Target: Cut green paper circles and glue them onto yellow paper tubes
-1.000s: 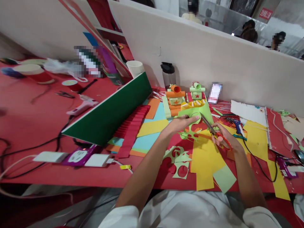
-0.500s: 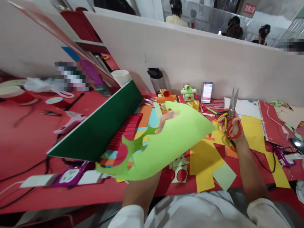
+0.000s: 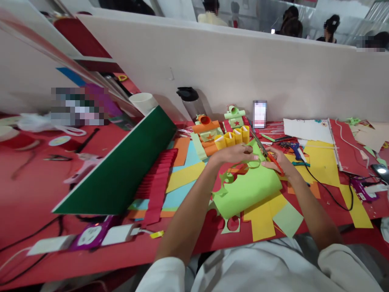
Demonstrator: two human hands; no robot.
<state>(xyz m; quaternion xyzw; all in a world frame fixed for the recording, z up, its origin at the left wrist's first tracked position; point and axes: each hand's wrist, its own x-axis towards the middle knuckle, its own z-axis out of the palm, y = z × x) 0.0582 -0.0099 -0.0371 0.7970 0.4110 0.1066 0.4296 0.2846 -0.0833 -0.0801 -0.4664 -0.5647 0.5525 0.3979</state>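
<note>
A large sheet of light green paper (image 3: 247, 190), with curved pieces cut from one edge, hangs bent over the work between my arms. My left hand (image 3: 238, 154) is closed on the far edge of this sheet. In my right hand (image 3: 278, 159) are scissors (image 3: 260, 146) with red and yellow handles, their blades pointing up and left beside the paper. Both hands nearly meet at the sheet's upper part. Just beyond them stand several yellow paper rolls (image 3: 232, 138) and an orange and green paper model (image 3: 207, 132).
A dark green board (image 3: 118, 170) leans at the left, near red pleated paper (image 3: 158, 182). Yellow sheets (image 3: 258, 221) lie in front. A blue glue gun (image 3: 297, 151) rests right of my hand. A bottle (image 3: 191, 103) and a phone (image 3: 259, 113) stand along the white partition (image 3: 219, 65).
My left hand has brought the green paper down and turned it. My right hand has moved left with the scissors, from raised at the right to the paper's edge.
</note>
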